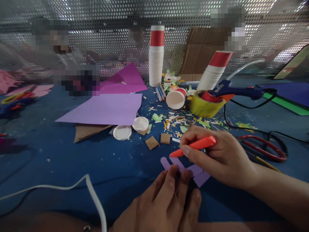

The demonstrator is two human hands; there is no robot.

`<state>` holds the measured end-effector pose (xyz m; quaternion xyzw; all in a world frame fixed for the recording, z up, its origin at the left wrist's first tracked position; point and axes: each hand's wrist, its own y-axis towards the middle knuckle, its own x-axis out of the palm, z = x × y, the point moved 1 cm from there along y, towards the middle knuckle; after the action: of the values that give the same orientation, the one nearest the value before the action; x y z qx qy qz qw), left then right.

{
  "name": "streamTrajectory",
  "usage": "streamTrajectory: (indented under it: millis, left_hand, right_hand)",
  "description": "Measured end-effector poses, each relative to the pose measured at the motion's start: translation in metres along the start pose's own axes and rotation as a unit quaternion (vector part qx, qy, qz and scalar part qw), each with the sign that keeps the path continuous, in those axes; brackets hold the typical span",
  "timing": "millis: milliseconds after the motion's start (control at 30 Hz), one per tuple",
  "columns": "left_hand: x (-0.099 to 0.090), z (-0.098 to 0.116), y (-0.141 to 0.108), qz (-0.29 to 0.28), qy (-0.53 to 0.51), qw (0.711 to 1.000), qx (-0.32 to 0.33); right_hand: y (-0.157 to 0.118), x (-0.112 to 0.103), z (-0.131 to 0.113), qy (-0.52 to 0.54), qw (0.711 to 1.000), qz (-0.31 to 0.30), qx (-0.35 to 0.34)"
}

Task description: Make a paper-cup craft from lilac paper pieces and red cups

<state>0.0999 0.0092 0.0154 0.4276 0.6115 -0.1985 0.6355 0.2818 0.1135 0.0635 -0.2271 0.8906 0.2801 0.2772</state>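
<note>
Right hand (224, 158): fingers pinched around marker (202, 142), tip at cutout (178, 164). Left hand (161, 199): fingers slightly spread, pressing cutout down (two cardboard squares (152, 143) lie just beyond it).

No writing can be read, even on the blue glue gun (238, 91).
</note>
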Motion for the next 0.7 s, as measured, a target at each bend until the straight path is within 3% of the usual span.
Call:
streamTrajectory:
  millis: [700]
  left_hand:
    - [-0.0039,-0.0018,-0.0011,0.002,-0.045,0.999,-0.024]
  right_hand:
    - [-0.0012,-0.0006,-0.0007,-0.005,1.0,-0.008,0.004]
